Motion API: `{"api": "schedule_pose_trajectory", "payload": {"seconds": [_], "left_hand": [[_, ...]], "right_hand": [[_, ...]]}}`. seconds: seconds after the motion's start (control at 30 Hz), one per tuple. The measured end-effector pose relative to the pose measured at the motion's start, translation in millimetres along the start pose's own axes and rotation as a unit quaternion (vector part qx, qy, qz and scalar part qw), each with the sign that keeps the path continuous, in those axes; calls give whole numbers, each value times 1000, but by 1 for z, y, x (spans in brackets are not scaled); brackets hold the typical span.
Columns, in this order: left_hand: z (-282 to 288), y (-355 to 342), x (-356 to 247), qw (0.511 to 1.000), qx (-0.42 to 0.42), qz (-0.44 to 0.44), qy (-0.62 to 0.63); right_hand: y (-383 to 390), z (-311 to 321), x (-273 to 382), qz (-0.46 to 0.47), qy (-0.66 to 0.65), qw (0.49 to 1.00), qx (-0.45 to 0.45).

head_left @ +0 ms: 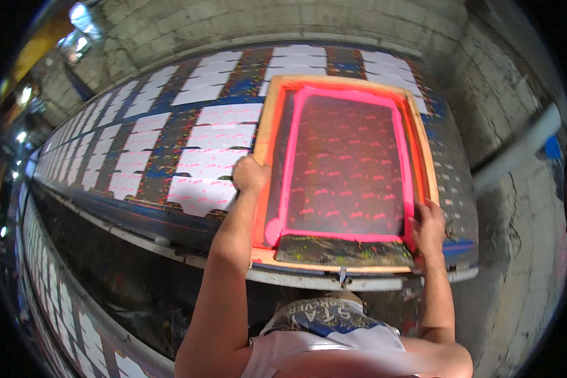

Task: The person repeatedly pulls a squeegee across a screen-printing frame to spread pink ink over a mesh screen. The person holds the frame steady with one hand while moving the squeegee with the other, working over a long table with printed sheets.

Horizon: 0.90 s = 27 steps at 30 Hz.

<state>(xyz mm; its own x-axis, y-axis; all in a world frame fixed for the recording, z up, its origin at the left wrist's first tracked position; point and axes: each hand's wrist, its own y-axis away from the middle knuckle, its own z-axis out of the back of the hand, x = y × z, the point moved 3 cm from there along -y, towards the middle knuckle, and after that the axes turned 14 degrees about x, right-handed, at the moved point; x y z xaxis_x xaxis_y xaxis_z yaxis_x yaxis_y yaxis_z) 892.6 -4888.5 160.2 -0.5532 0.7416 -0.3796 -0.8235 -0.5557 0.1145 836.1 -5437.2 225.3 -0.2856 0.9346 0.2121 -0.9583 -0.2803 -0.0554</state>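
Blue-streaked, a long table (160,150) is seen beneath the left hand (251,173) and right hand (429,232). Between them a wood-framed, pink-bordered screen (346,170) is held, its left rail gripped by the tightly curled left, its right by the half-curled right; leftward of both, white pieces (223,137) are laid in rows.

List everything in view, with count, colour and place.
Frame: one, tan and orange, over the table's right end
Mesh: one, dark, see-through, inside the frame
Ink: one band, pink, around the mesh
Strip: one, dark and stained, frame's near end
Table: one, dark and blue, under the frame
Pieces: many, white, most pink-marked, in rows
Second table: one, pale-edged, lower left
Pipe: one, grey, right
Lights: several, white, far left
Walls: two, grey, far side and right
Left hand: one, bare, frame's left side
Right hand: one, bare, frame's lower right
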Motion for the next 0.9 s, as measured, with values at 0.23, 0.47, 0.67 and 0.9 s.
{"api": "schedule_pose_trajectory", "payload": {"seconds": [0.23, 0.47, 0.67, 0.9], "left_hand": [[-12, -11, 20, 992, 41, -2, 120], [21, -18, 1, 997, 33, -37, 60], [87, 11, -17, 997, 17, 46, 55], [169, 92, 36, 978, -122, 84, 148]], "right_hand": [[-19, -26, -111, -229, -120, 963, 77], [-28, -70, -132, -126, -391, 911, -43], [-50, -98, -169, -40, -465, 884, 0], [-117, -41, -131, 84, -468, 880, 9]]}}
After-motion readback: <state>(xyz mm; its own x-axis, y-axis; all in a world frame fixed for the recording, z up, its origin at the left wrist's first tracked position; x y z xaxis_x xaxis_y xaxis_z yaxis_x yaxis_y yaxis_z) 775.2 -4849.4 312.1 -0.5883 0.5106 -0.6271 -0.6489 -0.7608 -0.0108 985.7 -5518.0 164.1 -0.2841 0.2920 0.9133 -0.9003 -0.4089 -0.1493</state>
